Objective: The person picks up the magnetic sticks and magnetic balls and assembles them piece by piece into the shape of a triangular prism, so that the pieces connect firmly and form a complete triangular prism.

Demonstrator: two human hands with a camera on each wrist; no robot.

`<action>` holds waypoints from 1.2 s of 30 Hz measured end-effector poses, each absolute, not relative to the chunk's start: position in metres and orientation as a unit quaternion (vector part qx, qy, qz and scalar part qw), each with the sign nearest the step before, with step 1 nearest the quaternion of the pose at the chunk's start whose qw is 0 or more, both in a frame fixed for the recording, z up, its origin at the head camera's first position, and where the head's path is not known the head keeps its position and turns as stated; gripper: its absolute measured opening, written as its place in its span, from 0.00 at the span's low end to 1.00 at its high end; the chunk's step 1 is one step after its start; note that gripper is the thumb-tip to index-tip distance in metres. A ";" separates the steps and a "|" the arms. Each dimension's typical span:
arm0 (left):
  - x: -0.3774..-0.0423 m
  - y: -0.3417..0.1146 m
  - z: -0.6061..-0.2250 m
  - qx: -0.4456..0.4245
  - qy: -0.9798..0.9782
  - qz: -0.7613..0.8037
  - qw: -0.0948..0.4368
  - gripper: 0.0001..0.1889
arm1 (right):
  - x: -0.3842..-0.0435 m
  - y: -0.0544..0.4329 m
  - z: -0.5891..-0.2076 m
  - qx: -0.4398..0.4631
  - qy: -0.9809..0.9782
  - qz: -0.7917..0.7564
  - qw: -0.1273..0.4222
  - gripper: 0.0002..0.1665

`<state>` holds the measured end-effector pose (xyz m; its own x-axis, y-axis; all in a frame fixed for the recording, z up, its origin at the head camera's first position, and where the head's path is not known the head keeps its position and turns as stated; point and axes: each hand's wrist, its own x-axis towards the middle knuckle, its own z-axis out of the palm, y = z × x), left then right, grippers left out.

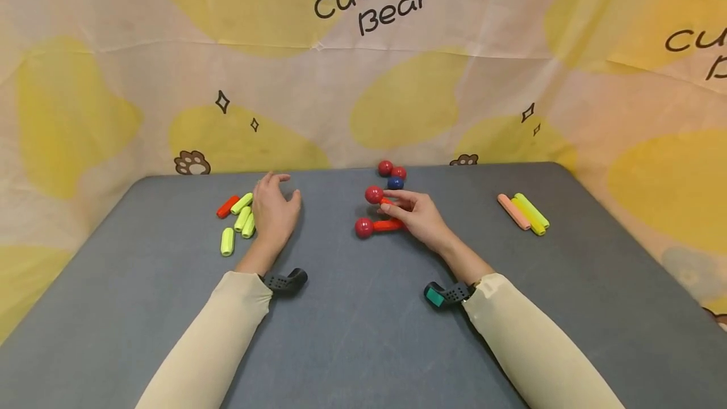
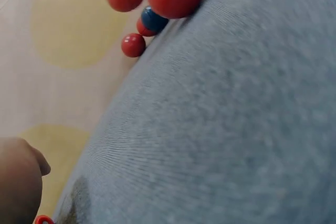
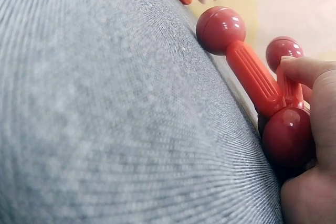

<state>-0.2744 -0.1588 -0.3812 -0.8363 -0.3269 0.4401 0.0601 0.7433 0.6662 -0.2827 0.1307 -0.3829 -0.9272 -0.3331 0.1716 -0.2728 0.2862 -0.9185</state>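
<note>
My right hand [image 1: 421, 218] pinches one rod of a V-shaped piece, its thumb and a finger on the upper red rod [image 3: 289, 88]. A second red rod [image 3: 253, 77] spreads from the same joint ball [image 3: 288, 136]. At the free ends sit two more red balls, the upper ball [image 1: 374, 194] and the lower ball [image 1: 364, 228]. In the head view the palm hides the joint. My left hand [image 1: 275, 212] is over the left side of the table, fingers loosely extended and thumb apart, beside short yellow-green rods [image 1: 242, 218] and a short red rod [image 1: 228, 207].
Near the table's back edge lie two loose red balls [image 1: 385, 168] and a dark blue ball [image 1: 396, 183], just beyond the right hand. Longer rods, a pink rod [image 1: 514, 212] with yellow and green ones, lie at the right. A printed cloth [image 1: 318, 106] hangs behind the grey table [image 1: 352, 333].
</note>
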 end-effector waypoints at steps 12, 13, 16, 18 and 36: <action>-0.270 -0.158 -0.382 0.022 -0.938 -0.284 0.198 0.20 | -0.282 0.131 -0.384 -0.183 0.774 -0.605 0.037 0.24; -0.271 -0.157 -0.382 0.012 -0.936 -0.290 0.199 0.21 | -0.282 0.131 -0.384 -0.184 0.773 -0.606 0.037 0.24; -0.272 -0.155 -0.383 -0.014 -0.923 -0.326 0.202 0.20 | -0.282 0.131 -0.384 -0.187 0.770 -0.609 0.038 0.24; -0.273 -0.153 -0.383 -0.018 -0.911 -0.354 0.213 0.18 | -0.282 0.132 -0.384 -0.190 0.770 -0.608 0.038 0.25; -0.273 -0.154 -0.381 0.057 -0.909 -0.356 0.209 0.16 | -0.282 0.131 -0.381 -0.186 0.746 -0.638 0.036 0.29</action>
<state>-0.2727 -0.1540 -0.3813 -0.9061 -0.2529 0.3393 0.0450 0.7397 0.6714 -0.2817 0.1313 -0.3815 -0.9280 -0.3244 0.1832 -0.2314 0.1165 -0.9659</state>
